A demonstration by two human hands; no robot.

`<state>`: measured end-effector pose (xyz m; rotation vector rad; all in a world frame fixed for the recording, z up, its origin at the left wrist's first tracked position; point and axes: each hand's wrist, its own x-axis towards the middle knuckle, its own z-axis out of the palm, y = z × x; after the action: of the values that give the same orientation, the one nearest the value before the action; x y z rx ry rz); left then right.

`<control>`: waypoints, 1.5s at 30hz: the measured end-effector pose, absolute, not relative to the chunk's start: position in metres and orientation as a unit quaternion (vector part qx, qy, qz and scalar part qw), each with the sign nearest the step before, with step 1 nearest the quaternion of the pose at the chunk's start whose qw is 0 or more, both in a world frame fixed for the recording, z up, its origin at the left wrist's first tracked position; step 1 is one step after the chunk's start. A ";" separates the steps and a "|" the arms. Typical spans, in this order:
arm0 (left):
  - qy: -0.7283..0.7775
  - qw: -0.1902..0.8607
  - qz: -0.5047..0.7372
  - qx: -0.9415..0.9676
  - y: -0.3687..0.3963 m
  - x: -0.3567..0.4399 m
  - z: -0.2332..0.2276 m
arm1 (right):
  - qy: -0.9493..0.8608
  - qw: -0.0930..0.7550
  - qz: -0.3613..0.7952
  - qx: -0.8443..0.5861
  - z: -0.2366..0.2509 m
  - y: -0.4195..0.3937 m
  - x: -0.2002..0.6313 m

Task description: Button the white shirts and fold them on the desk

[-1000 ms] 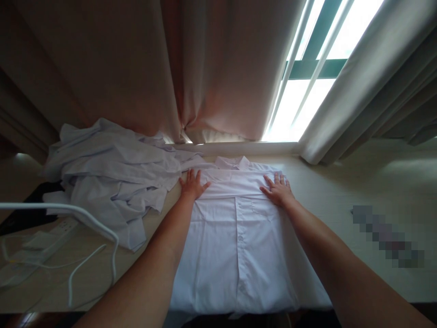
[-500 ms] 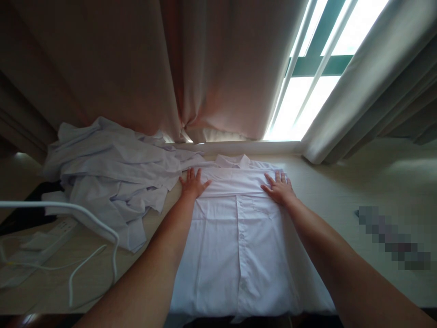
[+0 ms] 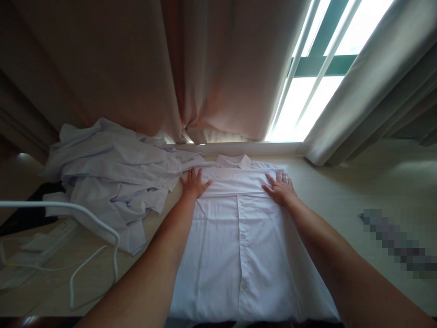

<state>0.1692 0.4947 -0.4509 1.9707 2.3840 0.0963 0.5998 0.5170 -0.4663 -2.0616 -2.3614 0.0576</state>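
White cotton button-front shirt (image 3: 239,241) spread face up on pale wooden table (image 3: 341,200), collar toward window sill, hem hanging off near edge. Left hand (image 3: 194,184) flat on left shoulder fold, fingers spread, gripping nothing. Right hand (image 3: 280,188) flat on right shoulder, likewise open, pressing only. Heap of crumpled white shirts (image 3: 112,177) touching left sleeve area; white cable (image 3: 85,269) near left forearm. Likely risks: overhanging hem dragging folded sides loose; uneven pressure creasing the front; neighbouring heap snagging.
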 end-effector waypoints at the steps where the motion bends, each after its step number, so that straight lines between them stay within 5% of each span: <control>1: 0.770 0.024 0.031 0.637 0.495 0.170 -0.450 | -0.752 0.003 0.020 -0.658 -0.466 0.518 0.600; 45: 0.767 0.022 0.033 0.640 0.514 0.168 -0.450 | -0.754 0.024 0.029 -0.656 -0.467 0.538 0.598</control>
<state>0.1679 0.5138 -0.4502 1.9831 2.3780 0.1024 0.5976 0.5382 -0.4670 -2.0308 -2.3319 0.0900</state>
